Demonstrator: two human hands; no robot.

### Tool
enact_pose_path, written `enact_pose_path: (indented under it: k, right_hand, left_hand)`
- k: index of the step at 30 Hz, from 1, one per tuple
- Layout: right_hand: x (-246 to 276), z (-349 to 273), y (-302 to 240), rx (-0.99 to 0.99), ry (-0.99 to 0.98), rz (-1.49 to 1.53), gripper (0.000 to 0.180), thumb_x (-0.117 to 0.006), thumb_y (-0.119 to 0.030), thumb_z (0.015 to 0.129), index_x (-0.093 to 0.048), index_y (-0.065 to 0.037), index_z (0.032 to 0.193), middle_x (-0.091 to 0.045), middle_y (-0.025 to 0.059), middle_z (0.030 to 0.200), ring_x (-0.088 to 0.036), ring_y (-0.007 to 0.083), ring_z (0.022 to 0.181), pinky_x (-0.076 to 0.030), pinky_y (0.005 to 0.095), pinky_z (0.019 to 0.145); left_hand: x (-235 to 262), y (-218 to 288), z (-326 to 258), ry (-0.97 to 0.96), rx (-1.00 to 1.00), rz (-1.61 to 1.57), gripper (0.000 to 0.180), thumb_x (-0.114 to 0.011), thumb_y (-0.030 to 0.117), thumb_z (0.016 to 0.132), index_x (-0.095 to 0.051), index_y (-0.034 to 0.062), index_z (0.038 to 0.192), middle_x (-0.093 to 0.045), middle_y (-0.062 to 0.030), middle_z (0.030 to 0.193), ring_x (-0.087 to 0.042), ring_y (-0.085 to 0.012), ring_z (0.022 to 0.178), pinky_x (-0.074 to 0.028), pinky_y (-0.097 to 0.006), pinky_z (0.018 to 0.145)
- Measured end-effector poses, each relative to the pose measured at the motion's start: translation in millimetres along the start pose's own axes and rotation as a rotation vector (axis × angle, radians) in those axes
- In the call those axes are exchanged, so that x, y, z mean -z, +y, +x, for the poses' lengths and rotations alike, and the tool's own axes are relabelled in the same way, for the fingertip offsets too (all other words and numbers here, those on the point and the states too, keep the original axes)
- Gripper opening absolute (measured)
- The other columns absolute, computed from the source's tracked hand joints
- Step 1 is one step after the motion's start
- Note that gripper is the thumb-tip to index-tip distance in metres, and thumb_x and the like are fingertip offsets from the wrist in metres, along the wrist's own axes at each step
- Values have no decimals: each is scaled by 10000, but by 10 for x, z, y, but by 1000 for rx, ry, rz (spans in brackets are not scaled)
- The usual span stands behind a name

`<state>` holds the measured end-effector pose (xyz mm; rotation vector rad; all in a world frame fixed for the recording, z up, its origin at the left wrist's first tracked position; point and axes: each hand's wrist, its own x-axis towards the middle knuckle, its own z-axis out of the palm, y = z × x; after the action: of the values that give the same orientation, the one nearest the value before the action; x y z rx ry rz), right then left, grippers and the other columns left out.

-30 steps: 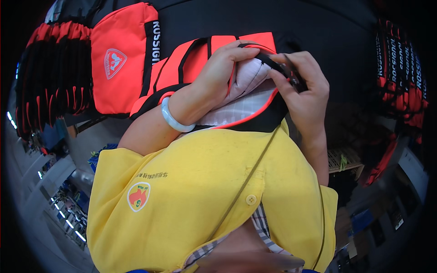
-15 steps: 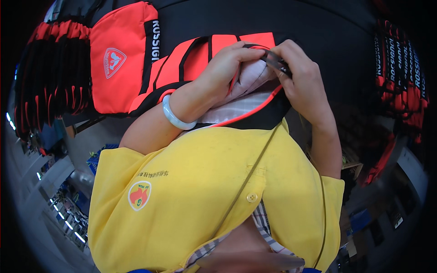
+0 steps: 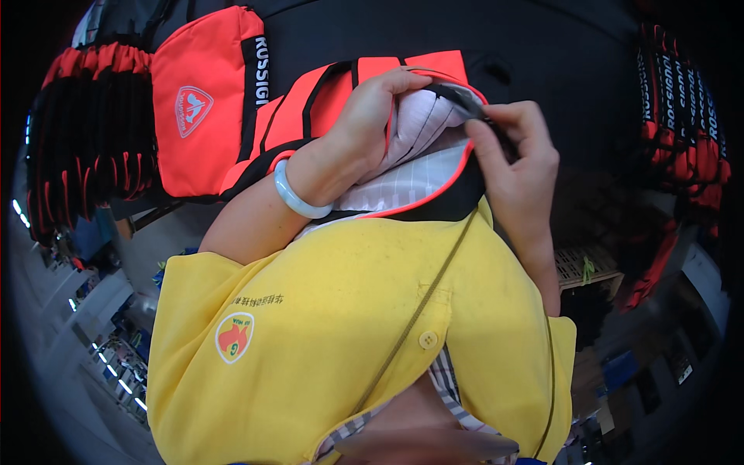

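Observation:
A red and black bag (image 3: 327, 101) lies before me, its mouth turned up so that a pale grey striped lining (image 3: 395, 190) shows. My left hand (image 3: 372, 116) is closed on the bag's opening, thumb on top of the rim and the other fingers hidden in the folds. At the right end of that opening is my right hand (image 3: 515, 147), its thumb and forefinger bent round a small dark tool (image 3: 500, 133), too blurred to name. The tool lies by the red-edged rim, and the remaining fingers curl behind it.
A finished-looking red and black bag (image 3: 198, 101) lies to the left, beside a row of stacked ones (image 3: 97, 132). More stacked bags (image 3: 682, 116) stand at the far right. All rest on a dark table (image 3: 558, 46). A slatted crate (image 3: 585, 267) is below right.
My right hand has shifted down and its fingers have opened a little around the dark tool. The bag's mouth gapes wider, showing more lining. My left hand has barely moved.

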<state>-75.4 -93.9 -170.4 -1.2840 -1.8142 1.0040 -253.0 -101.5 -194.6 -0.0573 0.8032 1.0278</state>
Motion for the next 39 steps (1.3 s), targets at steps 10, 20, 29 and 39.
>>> enact_pose_path:
  k: [10,20,29,39]
  right_hand:
    - [-89,-35,-12,36,-39,-218,244,-751,-205,808,-582,-44,875,-653,84,692,-670,229,611,-494,295,542]
    - [-111,6,9,64,-78,-310,235,-740,-205,814,-567,-49,849,-660,88,707,-670,272,624,-503,324,538]
    - [-59,337,277,-127,363,-10,197,-643,-137,922,-552,6,1023,-625,64,826,-580,114,735,-471,244,698]
    - [-131,512,264,-130,-125,-132,252,-666,-233,885,-652,-2,984,-565,21,679,-481,70,590,-407,241,562]
  left_hand:
    - [-3,-15,33,135,-18,-9,207,-493,110,905,-607,-58,943,-655,-177,907,-657,-230,774,-563,-304,711]
    - [54,-52,190,260,-14,107,205,-502,110,875,-615,-60,884,-663,-162,822,-656,-223,707,-550,-296,648]
    - [92,10,240,262,45,75,226,-502,119,861,-617,-72,901,-667,-170,832,-672,-216,719,-556,-266,593]
    - [100,47,114,49,-190,368,250,-579,167,875,-615,-11,1047,-664,-92,959,-630,-135,877,-483,-234,824]
